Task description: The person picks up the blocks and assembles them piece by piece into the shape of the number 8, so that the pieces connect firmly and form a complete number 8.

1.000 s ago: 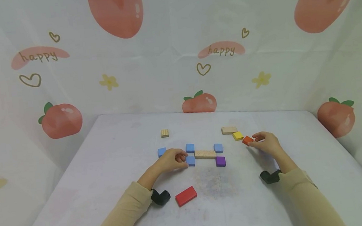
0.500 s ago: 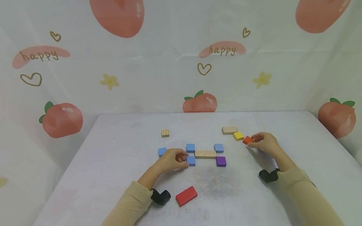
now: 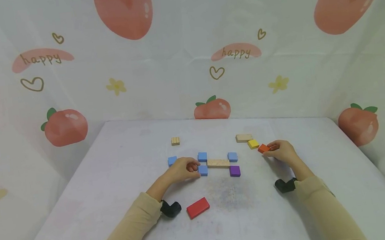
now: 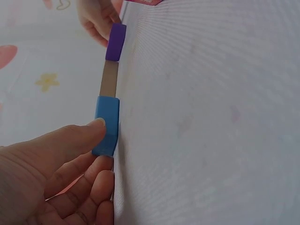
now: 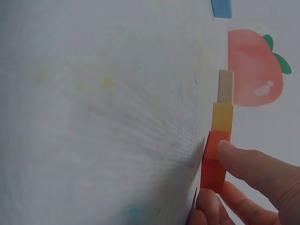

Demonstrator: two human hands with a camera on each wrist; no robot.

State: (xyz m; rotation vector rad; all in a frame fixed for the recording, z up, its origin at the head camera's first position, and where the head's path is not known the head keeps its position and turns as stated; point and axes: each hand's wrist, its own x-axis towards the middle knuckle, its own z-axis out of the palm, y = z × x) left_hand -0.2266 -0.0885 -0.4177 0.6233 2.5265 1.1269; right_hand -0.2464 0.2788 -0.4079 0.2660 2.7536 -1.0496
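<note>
In the head view my left hand (image 3: 183, 169) pinches the near-left blue block (image 3: 203, 170) on the table. The left wrist view shows the thumb on that blue block (image 4: 107, 126) and fingertips against its end. A natural wood plank (image 3: 218, 164) lies to its right, with a purple block (image 3: 235, 171) at the plank's near right end. Farther right, my right hand (image 3: 282, 152) pinches an orange-red block (image 3: 263, 148) between thumb and fingers. Its far end meets a yellow block (image 5: 222, 116), which meets a wood block (image 5: 225, 86).
Blue blocks stand behind the plank's left end (image 3: 202, 157) and right end (image 3: 232, 157). Another blue block (image 3: 172, 161) is partly behind my left hand. A ridged wood block (image 3: 175, 141) lies at the back, a red block (image 3: 198, 208) near the front.
Both hands keep their places and their holds, and the blocks have not visibly moved. Only the whole head view shifts very slightly.
</note>
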